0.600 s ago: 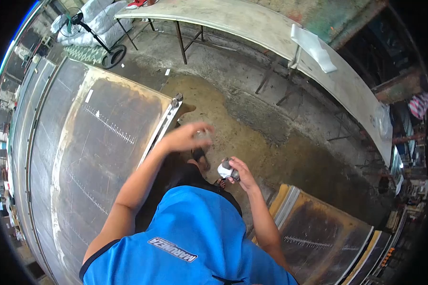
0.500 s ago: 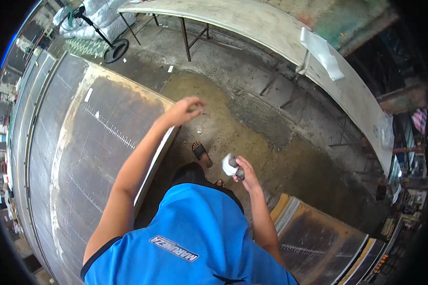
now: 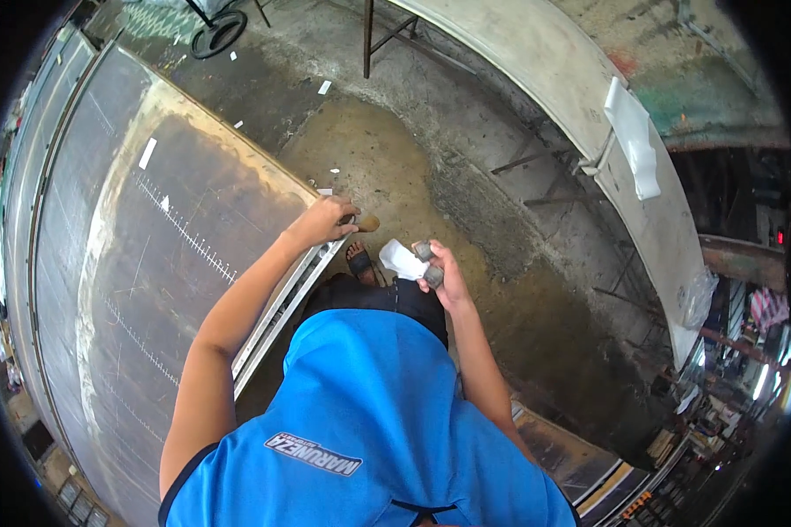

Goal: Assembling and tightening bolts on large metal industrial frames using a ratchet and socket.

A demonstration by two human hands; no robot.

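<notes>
My left hand (image 3: 323,221) is at the near corner of the dark work table (image 3: 211,167), its fingers curled down. A tan, rounded piece (image 3: 368,224) sticks out past its fingertips, with something dark at the fingers; I cannot make out its kind. My right hand (image 3: 449,279) is closed around two grey, stubby cylindrical pieces (image 3: 433,277) and a crumpled white sheet (image 3: 402,260), held over the floor in front of my body. The sheet hangs out toward the left hand. Whether it is paper or cloth is unclear.
White tick marks (image 3: 189,230) and a white strip (image 3: 148,154) lie on the table. A long pale curved bench (image 3: 580,79) with a folded white sheet (image 3: 633,140) stands across the wet floor (image 3: 387,149). Another dark table (image 3: 567,448) is at lower right.
My left hand has come down to the table corner from above it, and a tan piece now shows at its fingers. My right hand has risen slightly, with the white sheet more spread out.
</notes>
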